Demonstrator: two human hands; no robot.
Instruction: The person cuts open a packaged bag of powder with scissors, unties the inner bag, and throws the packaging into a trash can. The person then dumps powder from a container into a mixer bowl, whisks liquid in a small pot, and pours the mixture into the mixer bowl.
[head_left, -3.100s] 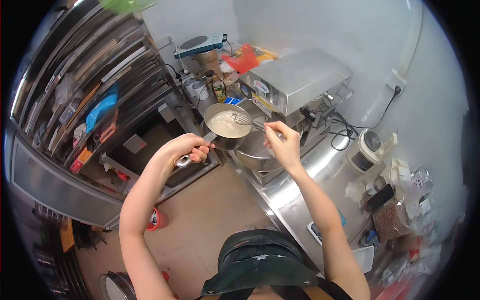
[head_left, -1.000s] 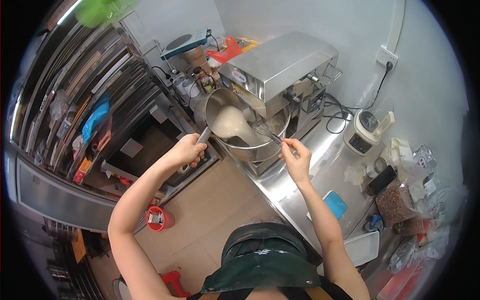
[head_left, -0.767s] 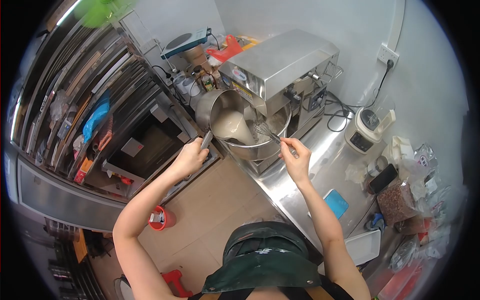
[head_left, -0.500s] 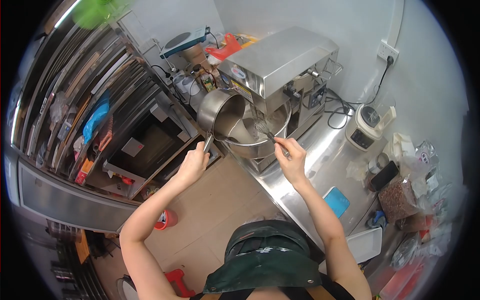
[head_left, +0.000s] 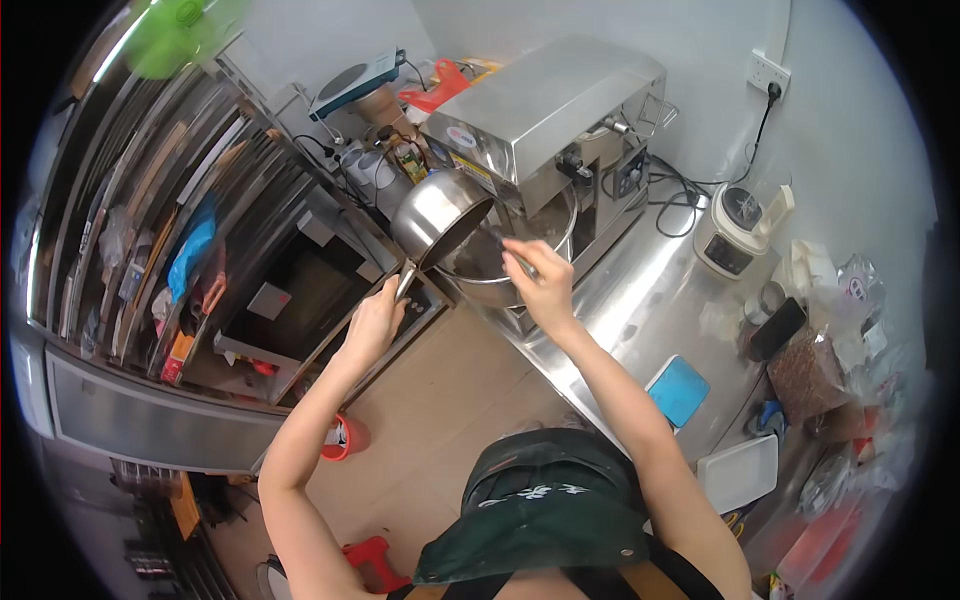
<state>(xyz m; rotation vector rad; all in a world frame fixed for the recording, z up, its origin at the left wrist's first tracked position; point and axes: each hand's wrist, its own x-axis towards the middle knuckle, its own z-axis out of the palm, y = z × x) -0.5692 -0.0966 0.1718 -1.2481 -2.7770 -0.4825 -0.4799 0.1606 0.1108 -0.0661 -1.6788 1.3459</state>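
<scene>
My left hand (head_left: 372, 322) is closed around the handle of a steel saucepan (head_left: 432, 212). The pan is tipped steeply, its mouth turned down and right over a large steel mixing bowl (head_left: 490, 293). My right hand (head_left: 540, 284) grips a whisk (head_left: 497, 238) by its handle. The whisk's wire end is hidden at the pan's mouth. The bowl sits under the head of a steel stand mixer (head_left: 550, 110); the pan and my right hand cover much of what is inside it.
Beside the mixer runs a steel counter (head_left: 640, 310) with a white blender base (head_left: 737, 235), a blue-topped scale (head_left: 679, 390) and a white tray (head_left: 738, 474). Tray racks (head_left: 150, 200) stand at left. On the floor are a red bin (head_left: 347, 437) and a red stool (head_left: 375, 563).
The saucepan has tipped further over the bowl, and the pale liquid stream is no longer visible. My right hand has moved left with the whisk, from over the bowl to the pan's mouth.
</scene>
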